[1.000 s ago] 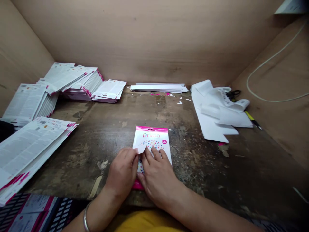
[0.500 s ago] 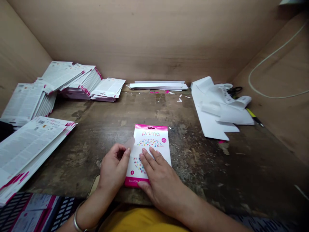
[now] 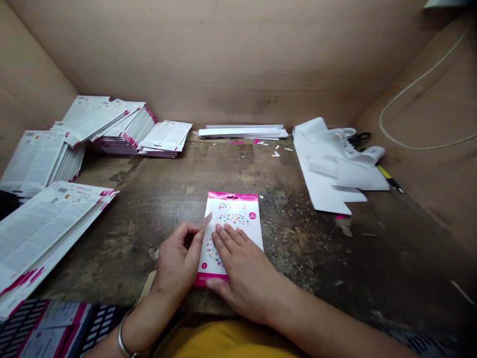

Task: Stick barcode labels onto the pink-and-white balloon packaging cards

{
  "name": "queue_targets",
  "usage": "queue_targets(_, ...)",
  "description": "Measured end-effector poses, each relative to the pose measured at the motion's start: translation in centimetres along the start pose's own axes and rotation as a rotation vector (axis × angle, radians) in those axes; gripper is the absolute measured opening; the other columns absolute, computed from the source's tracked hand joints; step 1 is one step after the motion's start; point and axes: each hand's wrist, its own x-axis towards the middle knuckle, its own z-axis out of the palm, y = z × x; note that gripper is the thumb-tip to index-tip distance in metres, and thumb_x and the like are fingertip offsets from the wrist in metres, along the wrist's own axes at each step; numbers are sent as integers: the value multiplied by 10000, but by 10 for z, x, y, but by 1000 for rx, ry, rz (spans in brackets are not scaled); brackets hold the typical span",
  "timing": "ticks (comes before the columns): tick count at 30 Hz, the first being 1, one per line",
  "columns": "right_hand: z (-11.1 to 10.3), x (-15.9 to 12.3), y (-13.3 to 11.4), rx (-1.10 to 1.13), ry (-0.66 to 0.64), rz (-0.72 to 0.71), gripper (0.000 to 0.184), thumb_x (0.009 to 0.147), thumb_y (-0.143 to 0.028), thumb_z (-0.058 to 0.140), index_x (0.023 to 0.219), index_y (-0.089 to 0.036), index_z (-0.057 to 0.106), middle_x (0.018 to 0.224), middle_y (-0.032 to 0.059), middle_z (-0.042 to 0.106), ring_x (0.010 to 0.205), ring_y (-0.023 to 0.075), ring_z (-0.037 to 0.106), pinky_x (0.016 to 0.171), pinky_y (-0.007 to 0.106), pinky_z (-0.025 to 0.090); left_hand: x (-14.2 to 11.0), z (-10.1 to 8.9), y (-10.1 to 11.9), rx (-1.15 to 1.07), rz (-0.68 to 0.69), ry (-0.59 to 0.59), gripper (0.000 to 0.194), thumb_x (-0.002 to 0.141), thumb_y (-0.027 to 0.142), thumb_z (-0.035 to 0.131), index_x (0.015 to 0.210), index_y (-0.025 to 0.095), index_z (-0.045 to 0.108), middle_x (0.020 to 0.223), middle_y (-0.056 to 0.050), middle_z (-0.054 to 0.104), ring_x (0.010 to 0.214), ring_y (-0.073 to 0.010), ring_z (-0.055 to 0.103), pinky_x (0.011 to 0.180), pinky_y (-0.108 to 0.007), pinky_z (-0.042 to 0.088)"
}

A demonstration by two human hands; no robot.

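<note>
The packet [image 3: 234,219] lay face up on the table [image 3: 305,268], directly in front of the person and near the front edge, its "prima" end with the hang slot farthest off. Its long axis ran roughly straight away from the body, the near end leaning a little to the left.

Both hands were at it, close together but not joined. The right hand [image 3: 248,278] was spread flat over the middle and lower right of the packet, fingers extended and pointing away, gripping nothing. The left hand [image 3: 177,258] stood at the packet's left long edge, thumb and fingers pinched on a small thin card [image 3: 204,222] – its free corner pointed up and inward over that edge. Whether the card touched the packet could not be told.

The packet's far end and upper right side were uncovered, with bare table beyond them, marked only by a few scraps. Room to the left narrowed toward a fanned stack of printed cards [image 3: 48,214]; on the right, the loose white sheets [image 3: 335,174] lay well apart, a yellow-and-black cutter [image 3: 389,179] beside them. White strips [image 3: 242,133] lined the back wall.
</note>
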Motion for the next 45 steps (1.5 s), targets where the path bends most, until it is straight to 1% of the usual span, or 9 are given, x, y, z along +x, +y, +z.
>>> queue_targets(5, 0, -8, 5, 52, -12, 3, 747, 868, -544, 461, 1432, -93, 270, 1501, 128, 196, 1390, 255, 146, 1147, 428, 151, 1, 1, 0, -65, -52, 17, 179, 804, 365, 573, 761, 196, 530, 661, 36, 604, 580, -122, 557, 516, -207, 434)
queue_targets(13, 2, -7, 7, 76, -4, -36, 791, 843, -546, 502, 1440, -95, 244, 1508, 118, 184, 1394, 257, 127, 1152, 427, 134, -3, -1, 4, 79, 82, -18, 136, 836, 326, 540, 793, 201, 569, 684, 35, 637, 576, -123, 578, 524, -215, 450)
queue_targets(16, 3, -7, 8, 78, 3, -49, 802, 839, -550, 507, 1445, -105, 228, 1513, 111, 170, 1397, 253, 103, 1152, 428, 131, -5, 1, 2, 214, 199, -39, 120, 855, 305, 529, 878, 211, 601, 786, 13, 682, 675, -146, 634, 617, -245, 491)
queue_targets(21, 1, -10, 11, 79, 11, -70, 802, 826, -544, 543, 1431, -94, 271, 1493, 128, 247, 1393, 255, 131, 1152, 421, 140, -7, 6, -5, 441, 534, -16, 200, 872, 198, 491, 1023, 196, 621, 992, -59, 703, 868, -182, 667, 783, -287, 522)
queue_targets(27, 3, -27, 16, -4, 62, 63, 805, 771, -480, 650, 1397, -73, 350, 1481, 149, 264, 1380, 289, 183, 1131, 464, 218, -9, 8, -5, 597, 630, -19, 196, 842, 140, 525, 1007, 177, 624, 983, -96, 700, 848, -224, 674, 723, -321, 553)
queue_targets(33, 13, -30, 19, 9, 105, 40, 802, 739, -427, 690, 1370, -38, 385, 1454, 176, 317, 1366, 293, 227, 1113, 463, 271, -9, 5, 6, 645, 688, -153, 155, 853, 126, 504, 950, 138, 624, 972, -129, 681, 936, -263, 636, 857, -413, 513)
queue_targets(36, 16, -29, 19, 42, 190, 51, 885, 710, -365, 724, 1408, -34, 293, 1476, 189, 261, 1369, 283, 222, 1103, 460, 296, -10, 5, 9, 625, 678, -216, 135, 855, 145, 513, 936, 147, 620, 954, -106, 681, 932, -252, 633, 917, -442, 479)
queue_targets(41, 18, -26, 19, 31, 147, 17, 790, 734, -383, 668, 1405, -121, 343, 1460, 119, 334, 1373, 295, 201, 1100, 495, 292, -22, 5, 15, 619, 692, -298, 202, 850, 108, 480, 1013, 121, 597, 984, -115, 669, 981, -242, 616, 970, -431, 450)
queue_targets(45, 19, -24, 22, -41, 109, 0, 692, 720, -170, 528, 1390, -100, 371, 1472, 91, 314, 1376, 284, 196, 1104, 492, 282, -42, -2, 22, 430, 879, -500, 174, 869, 114, 437, 856, 149, 607, 837, -53, 677, 839, -170, 635, 970, -333, 452)
